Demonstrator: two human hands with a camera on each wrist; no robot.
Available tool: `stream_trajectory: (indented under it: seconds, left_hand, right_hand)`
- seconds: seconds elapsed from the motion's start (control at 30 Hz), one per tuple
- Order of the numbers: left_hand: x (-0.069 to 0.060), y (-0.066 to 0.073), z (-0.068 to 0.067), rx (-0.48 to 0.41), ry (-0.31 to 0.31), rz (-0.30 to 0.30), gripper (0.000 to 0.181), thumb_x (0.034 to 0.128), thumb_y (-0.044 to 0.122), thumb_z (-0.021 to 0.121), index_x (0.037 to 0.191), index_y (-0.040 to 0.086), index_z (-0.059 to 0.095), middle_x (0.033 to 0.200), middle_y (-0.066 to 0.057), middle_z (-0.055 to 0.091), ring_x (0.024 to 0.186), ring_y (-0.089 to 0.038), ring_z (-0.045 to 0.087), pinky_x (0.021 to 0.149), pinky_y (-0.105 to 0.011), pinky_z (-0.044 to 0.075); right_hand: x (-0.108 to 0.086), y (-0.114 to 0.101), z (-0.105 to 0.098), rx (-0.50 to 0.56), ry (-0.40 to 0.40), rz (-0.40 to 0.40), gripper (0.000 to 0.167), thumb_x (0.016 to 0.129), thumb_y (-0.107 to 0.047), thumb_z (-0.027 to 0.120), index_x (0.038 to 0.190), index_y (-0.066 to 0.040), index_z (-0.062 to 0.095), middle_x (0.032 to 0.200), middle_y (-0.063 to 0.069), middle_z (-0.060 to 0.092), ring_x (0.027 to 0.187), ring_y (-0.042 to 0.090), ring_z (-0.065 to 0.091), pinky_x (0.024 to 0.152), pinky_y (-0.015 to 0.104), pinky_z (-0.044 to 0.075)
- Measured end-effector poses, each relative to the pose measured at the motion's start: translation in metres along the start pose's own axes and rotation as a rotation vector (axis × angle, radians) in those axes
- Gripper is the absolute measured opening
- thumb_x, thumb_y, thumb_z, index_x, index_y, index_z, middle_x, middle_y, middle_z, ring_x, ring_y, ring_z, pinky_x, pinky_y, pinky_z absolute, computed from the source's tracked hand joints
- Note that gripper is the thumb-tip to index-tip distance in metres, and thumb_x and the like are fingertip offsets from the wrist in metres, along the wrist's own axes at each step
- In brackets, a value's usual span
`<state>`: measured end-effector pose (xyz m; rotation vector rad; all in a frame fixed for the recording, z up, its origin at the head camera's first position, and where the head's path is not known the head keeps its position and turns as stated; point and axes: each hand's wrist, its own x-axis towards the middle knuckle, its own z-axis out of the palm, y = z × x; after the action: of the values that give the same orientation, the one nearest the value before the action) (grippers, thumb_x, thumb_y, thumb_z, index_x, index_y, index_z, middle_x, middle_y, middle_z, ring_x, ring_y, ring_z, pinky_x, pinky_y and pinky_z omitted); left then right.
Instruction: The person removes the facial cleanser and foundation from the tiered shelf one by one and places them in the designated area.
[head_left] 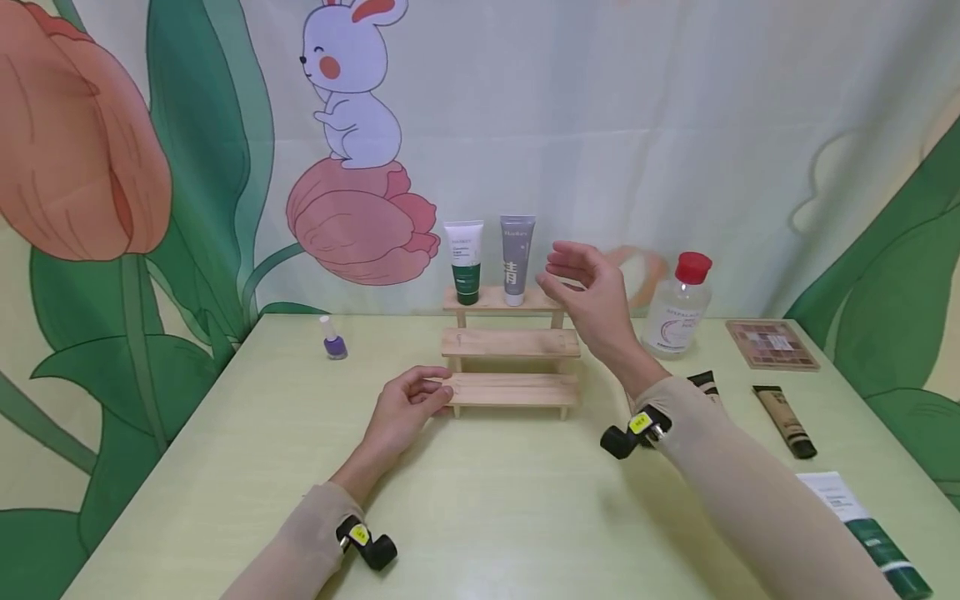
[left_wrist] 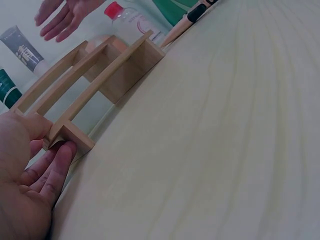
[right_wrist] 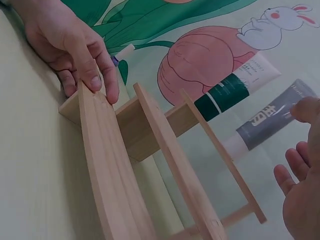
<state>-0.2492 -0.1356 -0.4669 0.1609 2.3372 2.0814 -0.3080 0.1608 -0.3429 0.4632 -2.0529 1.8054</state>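
Note:
A three-tier wooden display stand (head_left: 510,342) stands at the back of the table. My left hand (head_left: 405,408) holds the left end of its lowest step, thumb above and fingers below in the left wrist view. Upright on the top step are a white-and-green tube (head_left: 467,262) and a grey tube (head_left: 516,258), both caps down. Just right of the grey tube is my right hand (head_left: 592,304), raised above the stand's right end with fingers loosely bent and nothing in them. In the head view a gap separates it from the tube.
A purple nail polish bottle (head_left: 334,340) stands left of the stand. To the right are a clear bottle with a red cap (head_left: 675,312), a palette (head_left: 772,344), a brown tube (head_left: 785,421) and a larger white-and-green tube (head_left: 866,533). My right forearm partly covers another dark-ended tube (head_left: 705,385).

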Motion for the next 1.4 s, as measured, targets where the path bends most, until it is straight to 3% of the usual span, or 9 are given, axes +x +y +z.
stream_trajectory:
  seconds: [0.27,0.53,1.1,1.4]
  left_hand:
    - [0.001,0.001,0.004,-0.01,-0.008,0.004,0.027,0.1061,0.004,0.076,0.133,0.003,0.075,0.114,-0.018,0.077,0.096,-0.018,0.076,0.09,-0.032,0.069]
    - [0.001,0.002,0.006,-0.024,-0.023,0.012,0.028,0.1057,0.001,0.075,0.133,0.002,0.075,0.113,-0.02,0.077,0.096,-0.017,0.076,0.089,-0.031,0.069]
    - [0.001,0.002,0.003,-0.009,-0.006,0.013,0.027,0.1061,0.004,0.076,0.133,0.003,0.075,0.113,-0.018,0.078,0.096,-0.018,0.076,0.088,-0.031,0.069]
    - [0.0,0.0,0.001,-0.006,0.007,-0.004,0.027,0.1056,0.004,0.077,0.133,0.004,0.075,0.113,-0.017,0.078,0.095,-0.018,0.076,0.088,-0.031,0.069]
  right_hand:
    - [0.019,0.005,0.02,0.014,-0.006,0.013,0.051,0.101,-0.009,0.084,0.147,0.0,0.065,0.14,0.018,0.071,0.129,0.034,0.07,0.111,0.038,0.06]
    - [0.023,0.006,0.026,-0.023,-0.011,0.062,0.044,0.103,-0.01,0.083,0.143,-0.002,0.067,0.137,0.014,0.073,0.123,0.027,0.069,0.113,0.039,0.056]
    - [0.023,0.002,0.022,0.008,-0.006,0.063,0.036,0.102,-0.003,0.082,0.135,0.003,0.069,0.129,0.02,0.074,0.111,0.022,0.07,0.101,0.027,0.06]
    - [0.012,-0.003,0.007,0.063,0.002,0.027,0.036,0.101,0.002,0.08,0.134,0.008,0.067,0.121,0.012,0.073,0.107,0.018,0.07,0.097,0.022,0.061]
